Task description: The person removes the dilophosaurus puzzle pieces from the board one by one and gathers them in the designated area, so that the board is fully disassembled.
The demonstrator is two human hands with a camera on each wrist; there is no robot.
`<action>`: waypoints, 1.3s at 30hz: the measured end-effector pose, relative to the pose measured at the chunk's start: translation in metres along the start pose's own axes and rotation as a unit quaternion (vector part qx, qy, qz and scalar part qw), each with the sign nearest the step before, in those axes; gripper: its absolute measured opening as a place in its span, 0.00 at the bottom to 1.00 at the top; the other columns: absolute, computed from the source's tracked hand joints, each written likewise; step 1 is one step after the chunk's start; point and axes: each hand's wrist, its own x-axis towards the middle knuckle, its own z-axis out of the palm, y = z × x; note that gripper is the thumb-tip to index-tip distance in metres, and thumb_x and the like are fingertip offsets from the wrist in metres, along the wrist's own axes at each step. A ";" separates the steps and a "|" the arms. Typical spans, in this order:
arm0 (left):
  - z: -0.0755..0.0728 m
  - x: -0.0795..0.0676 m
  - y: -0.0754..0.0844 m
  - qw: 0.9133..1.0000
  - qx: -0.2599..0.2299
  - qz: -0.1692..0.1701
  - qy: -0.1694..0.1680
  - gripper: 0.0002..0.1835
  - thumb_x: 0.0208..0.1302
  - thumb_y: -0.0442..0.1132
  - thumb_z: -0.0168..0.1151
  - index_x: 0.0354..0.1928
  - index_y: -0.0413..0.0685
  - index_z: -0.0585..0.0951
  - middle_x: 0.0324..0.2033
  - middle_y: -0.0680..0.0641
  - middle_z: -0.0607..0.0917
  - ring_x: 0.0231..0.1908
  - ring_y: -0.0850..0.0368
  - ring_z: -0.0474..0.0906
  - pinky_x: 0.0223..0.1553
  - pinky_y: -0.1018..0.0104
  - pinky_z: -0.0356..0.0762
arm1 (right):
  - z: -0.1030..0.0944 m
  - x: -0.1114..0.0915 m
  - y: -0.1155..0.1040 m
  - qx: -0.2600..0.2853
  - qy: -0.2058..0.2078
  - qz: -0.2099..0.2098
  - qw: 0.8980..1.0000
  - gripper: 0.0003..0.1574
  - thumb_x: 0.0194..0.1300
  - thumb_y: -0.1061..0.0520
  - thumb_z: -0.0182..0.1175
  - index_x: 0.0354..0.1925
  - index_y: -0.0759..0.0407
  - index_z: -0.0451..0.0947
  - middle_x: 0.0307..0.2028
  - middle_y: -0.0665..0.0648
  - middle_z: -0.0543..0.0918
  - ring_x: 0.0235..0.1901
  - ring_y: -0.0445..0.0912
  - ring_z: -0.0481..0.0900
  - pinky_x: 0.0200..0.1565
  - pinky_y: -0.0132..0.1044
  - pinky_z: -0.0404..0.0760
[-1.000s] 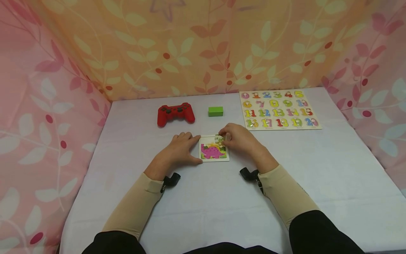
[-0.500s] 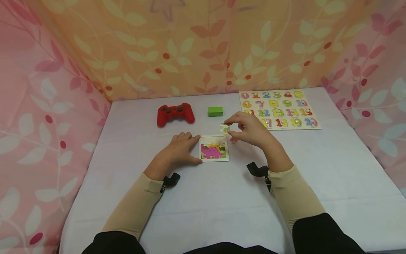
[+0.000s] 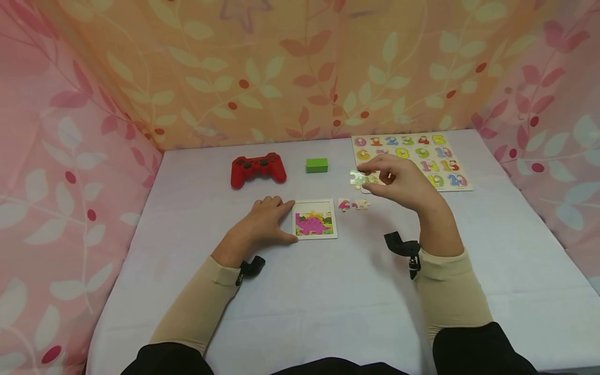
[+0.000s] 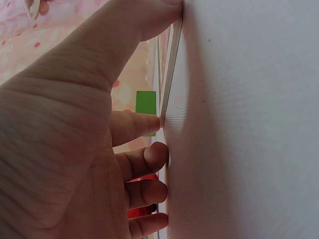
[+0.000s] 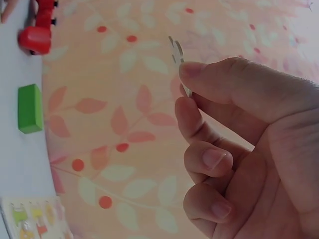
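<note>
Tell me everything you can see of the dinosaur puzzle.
The puzzle is a thin, squarish board with a plain white border; its pale edge in the left wrist view looks like wood or card. Inside, a magenta dinosaur stands against green and yellow, while a pale strip above lacks the picture, so it looks incomplete. It lies flat on the white table, picture up. The left hand touches its left side near both corners.

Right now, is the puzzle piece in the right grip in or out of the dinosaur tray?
Out. The right grip pinches the puzzle piece in the air, off to the right of the dinosaur tray.
</note>
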 end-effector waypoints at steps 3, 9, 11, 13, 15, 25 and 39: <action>0.000 -0.001 0.001 1.000 -0.003 -0.002 -0.001 0.57 0.50 0.69 0.74 0.79 0.54 0.64 0.58 0.48 0.73 0.59 0.52 0.64 0.63 0.50 0.62 | -0.010 -0.005 0.000 0.002 0.010 0.012 1.000 0.21 0.61 0.64 0.74 0.53 0.59 0.87 0.46 0.55 0.84 0.33 0.48 0.70 0.31 0.32 0.69; -0.002 -0.001 0.002 1.000 -0.002 -0.006 -0.003 0.56 0.50 0.69 0.74 0.79 0.55 0.64 0.59 0.47 0.73 0.60 0.51 0.64 0.64 0.49 0.61 | -0.026 -0.012 0.011 0.020 0.013 0.047 0.999 0.22 0.61 0.65 0.73 0.55 0.60 0.86 0.42 0.55 0.83 0.30 0.46 0.69 0.29 0.32 0.67; -0.003 -0.001 0.002 1.000 -0.002 -0.006 -0.004 0.56 0.51 0.69 0.74 0.79 0.55 0.64 0.59 0.47 0.72 0.60 0.51 0.63 0.64 0.49 0.61 | -0.031 -0.014 0.015 0.026 0.007 0.068 0.997 0.22 0.62 0.63 0.73 0.55 0.59 0.86 0.41 0.53 0.83 0.30 0.45 0.70 0.28 0.33 0.67; -0.003 -0.002 0.002 1.000 -0.002 -0.005 -0.005 0.56 0.51 0.69 0.73 0.79 0.54 0.64 0.59 0.47 0.72 0.60 0.51 0.63 0.64 0.49 0.61 | -0.035 -0.016 0.020 0.025 -0.002 0.093 0.995 0.22 0.63 0.60 0.73 0.56 0.58 0.86 0.40 0.53 0.82 0.30 0.46 0.71 0.27 0.34 0.67; -0.003 -0.002 0.002 1.000 -0.002 -0.004 -0.005 0.56 0.51 0.68 0.74 0.79 0.54 0.64 0.60 0.47 0.72 0.61 0.50 0.63 0.65 0.49 0.61 | -0.039 -0.018 0.026 0.023 -0.012 0.118 0.993 0.22 0.64 0.58 0.73 0.56 0.56 0.86 0.39 0.54 0.82 0.31 0.46 0.72 0.29 0.34 0.69; -0.003 -0.001 0.002 1.000 0.002 -0.002 -0.003 0.56 0.51 0.68 0.73 0.79 0.54 0.64 0.58 0.47 0.73 0.60 0.51 0.64 0.65 0.49 0.61 | -0.044 -0.022 0.073 0.049 -0.093 0.227 0.968 0.26 0.65 0.54 0.73 0.59 0.60 0.83 0.30 0.54 0.73 0.30 0.45 0.69 0.33 0.34 0.69; -0.002 0.000 0.001 1.000 0.005 -0.003 -0.007 0.56 0.52 0.69 0.73 0.79 0.54 0.63 0.59 0.47 0.72 0.60 0.51 0.63 0.65 0.49 0.61 | -0.015 -0.014 0.115 0.051 -0.176 0.255 0.949 0.27 0.62 0.52 0.75 0.58 0.57 0.85 0.31 0.52 0.72 0.28 0.43 0.65 0.32 0.34 0.67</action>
